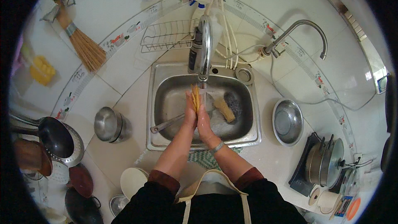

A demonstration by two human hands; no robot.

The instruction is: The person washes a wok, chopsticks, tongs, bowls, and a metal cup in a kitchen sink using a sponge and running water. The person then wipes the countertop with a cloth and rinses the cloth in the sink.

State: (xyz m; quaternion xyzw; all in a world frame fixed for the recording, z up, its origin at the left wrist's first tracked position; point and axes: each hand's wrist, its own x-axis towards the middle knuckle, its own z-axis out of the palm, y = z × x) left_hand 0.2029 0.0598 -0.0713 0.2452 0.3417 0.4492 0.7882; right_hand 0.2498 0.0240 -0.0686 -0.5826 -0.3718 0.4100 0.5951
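Under the metal faucet (205, 46), my left hand (190, 109) and my right hand (203, 116) press together palm to palm, with several yellow chopsticks (195, 98) held between them. Water runs from the spout beside the fingertips. Both hands are over the stainless steel sink (169, 99). Inside it, to the right of my hands, lie a yellowish sponge-like piece (224, 109) and a dark scouring pad (233, 102). A metal utensil with a long handle (168, 123) lies under my wrists, its handle end resting on the left rim; my hands partly hide it.
A metal basin (287, 122) stands right of the sink, stacked metal bowls (107, 124) on the left. Behind are a wire rack (168, 35), a dark bottle (194, 56) and a second faucet (298, 26). Lidded pots (323, 161) stand at right; pans and ladles (56, 137) hang at left.
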